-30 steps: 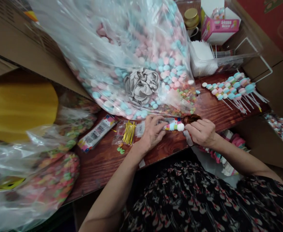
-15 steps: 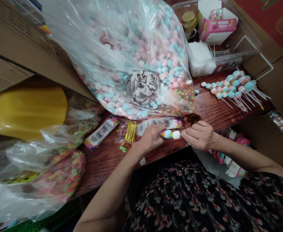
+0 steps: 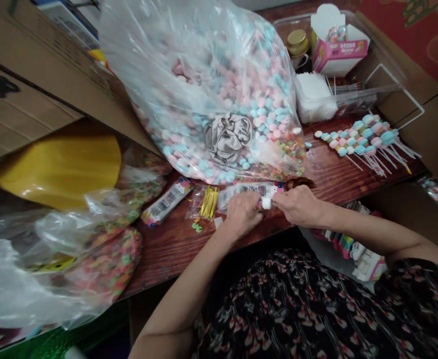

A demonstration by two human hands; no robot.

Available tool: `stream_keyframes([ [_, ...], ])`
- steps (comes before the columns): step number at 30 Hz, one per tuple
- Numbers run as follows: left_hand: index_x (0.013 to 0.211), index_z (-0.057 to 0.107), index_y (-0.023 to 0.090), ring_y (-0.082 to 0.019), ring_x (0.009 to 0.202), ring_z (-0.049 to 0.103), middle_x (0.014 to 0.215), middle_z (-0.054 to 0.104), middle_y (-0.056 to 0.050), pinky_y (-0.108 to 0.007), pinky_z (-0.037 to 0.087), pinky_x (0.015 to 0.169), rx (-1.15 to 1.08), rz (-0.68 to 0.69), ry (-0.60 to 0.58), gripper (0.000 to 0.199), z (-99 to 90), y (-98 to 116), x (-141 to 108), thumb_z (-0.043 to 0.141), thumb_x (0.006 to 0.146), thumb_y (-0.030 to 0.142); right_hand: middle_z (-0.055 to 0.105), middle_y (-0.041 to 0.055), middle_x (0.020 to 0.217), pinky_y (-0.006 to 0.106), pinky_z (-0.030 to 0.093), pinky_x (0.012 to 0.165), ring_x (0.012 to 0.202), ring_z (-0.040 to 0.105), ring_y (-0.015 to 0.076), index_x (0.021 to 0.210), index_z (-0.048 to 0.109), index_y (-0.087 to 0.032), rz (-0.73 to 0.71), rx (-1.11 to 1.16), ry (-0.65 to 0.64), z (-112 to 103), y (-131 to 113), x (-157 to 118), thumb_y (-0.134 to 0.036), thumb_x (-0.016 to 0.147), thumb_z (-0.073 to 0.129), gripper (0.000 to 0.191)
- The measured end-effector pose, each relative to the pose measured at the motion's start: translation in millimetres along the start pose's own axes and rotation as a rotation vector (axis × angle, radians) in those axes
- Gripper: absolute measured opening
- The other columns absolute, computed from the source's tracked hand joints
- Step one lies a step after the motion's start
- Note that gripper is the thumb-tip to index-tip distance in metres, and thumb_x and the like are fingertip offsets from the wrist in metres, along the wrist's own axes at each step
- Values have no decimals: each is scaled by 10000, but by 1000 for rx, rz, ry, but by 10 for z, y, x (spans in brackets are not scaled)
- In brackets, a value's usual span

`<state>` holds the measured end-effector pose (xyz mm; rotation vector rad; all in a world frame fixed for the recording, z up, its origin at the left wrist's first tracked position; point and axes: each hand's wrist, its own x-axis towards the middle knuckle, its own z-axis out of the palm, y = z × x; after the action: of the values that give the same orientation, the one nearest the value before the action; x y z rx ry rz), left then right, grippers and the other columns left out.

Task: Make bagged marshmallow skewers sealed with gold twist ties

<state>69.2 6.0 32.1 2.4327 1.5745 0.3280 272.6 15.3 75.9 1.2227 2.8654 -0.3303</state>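
Note:
Between my hands is a skewer of pastel candy, and only its white end ball (image 3: pixel 266 203) shows. My left hand (image 3: pixel 243 214) pinches a transparent printed sleeve (image 3: pixel 246 189) at the near side of the skewer. My right hand (image 3: pixel 297 205) grips the skewer's stick end, with its fingertips beside the white ball. The other candies on the skewer are hidden by my fingers and the sleeve. A brown tuft (image 3: pixel 298 184) lies just above my right hand. Gold twist ties (image 3: pixel 209 202) in a small transparent bag lie left of my left hand.
A huge plastic bag of pastel candies (image 3: pixel 207 94) leans over the wooden table (image 3: pixel 174 254). Finished candy skewers (image 3: pixel 361 137) lie at right. Behind stand a pink box (image 3: pixel 338 52) and a gold-lidded jar (image 3: pixel 297 42). Bags of coloured candy (image 3: pixel 110 264) and cardboard boxes (image 3: pixel 28 104) crowd the left.
My hands have moved closer together, and the skewer's coloured candies have gone from sight behind the sleeve and my fingers. The camera view has shifted slightly.

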Motion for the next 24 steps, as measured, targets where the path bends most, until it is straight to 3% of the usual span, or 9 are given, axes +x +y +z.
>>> stream_keyframes([
  [3,737,587,199,-205,667,592,709,634,-52,-304,351,579,-55,-7,-19,26,16,15,-37,601,759,198,732,82,868,281,242,561,674,624,172,1006,628,-172,-29,-17,-86,3,-164,101,-126,853,481,218],
  [8,715,564,195,-191,641,578,676,620,-42,-296,339,567,-111,-48,-33,53,26,-17,-82,599,746,170,720,82,871,288,280,580,710,618,192,1071,617,-161,-97,-46,-89,-5,-341,265,-112,872,461,257],
  [12,727,569,195,-166,621,555,684,622,-23,-278,339,561,-221,-99,16,114,-29,-114,-125,673,737,242,691,83,899,301,290,641,772,569,177,947,646,-163,-224,-123,132,-75,-231,260,-189,927,472,178],
  [15,738,584,187,-164,649,552,718,628,-24,-274,355,580,-268,-97,30,219,-78,-199,-151,749,702,327,650,50,749,312,263,654,723,499,156,803,641,-169,-338,-182,356,-135,-72,215,-214,956,447,251],
  [17,738,594,182,-173,682,562,738,632,-30,-279,364,600,-261,-52,-16,210,-93,-239,-163,746,705,322,616,31,672,315,239,640,672,457,145,759,631,-166,-412,-209,424,-159,1,201,-185,950,442,270],
  [20,773,612,176,-180,717,586,775,650,-41,-284,363,620,-193,-70,-105,104,-94,-264,-188,672,755,259,612,22,651,314,209,620,625,430,133,752,628,-158,-437,-223,393,-165,37,202,-146,931,448,254],
  [24,870,624,165,-221,801,621,873,674,-82,-306,351,643,30,-153,-142,109,-100,-280,-236,581,796,232,645,34,663,303,198,603,590,443,124,790,632,-149,-356,-181,227,-160,41,193,-125,903,453,213],
])
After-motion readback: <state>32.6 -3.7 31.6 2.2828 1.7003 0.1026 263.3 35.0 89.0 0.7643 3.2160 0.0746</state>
